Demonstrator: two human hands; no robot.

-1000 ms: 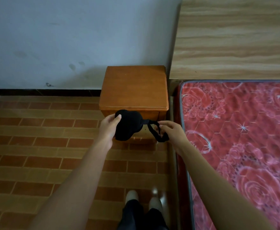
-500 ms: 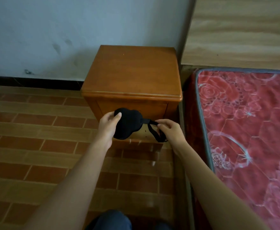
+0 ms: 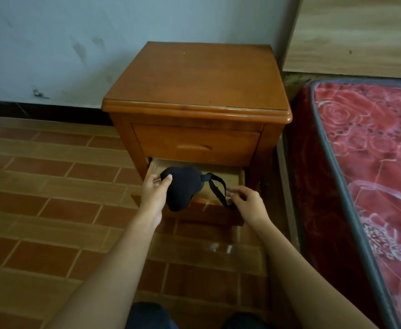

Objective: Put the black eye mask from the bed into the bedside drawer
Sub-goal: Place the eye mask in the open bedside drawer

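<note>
The black eye mask (image 3: 183, 188) hangs over the pulled-out lower drawer (image 3: 231, 180) of the wooden bedside cabinet (image 3: 199, 77). My left hand (image 3: 154, 194) pinches the mask's left edge. My right hand (image 3: 248, 204) holds the end of its black strap (image 3: 217, 188) near the drawer's front right. The mask's lower part dips in front of the drawer's front panel. The drawer's pale wooden inside shows behind the mask.
The upper drawer (image 3: 196, 144) is closed, with a curved handle. A bed with a red floral mattress (image 3: 372, 150) stands right of the cabinet, its wooden headboard (image 3: 356, 34) against the wall. Brown tiled floor (image 3: 52, 198) lies to the left. My knees show at the bottom edge.
I have moved closer and lower, so the cabinet front and the open lower drawer now show. Both hands with the mask have stayed over the drawer.
</note>
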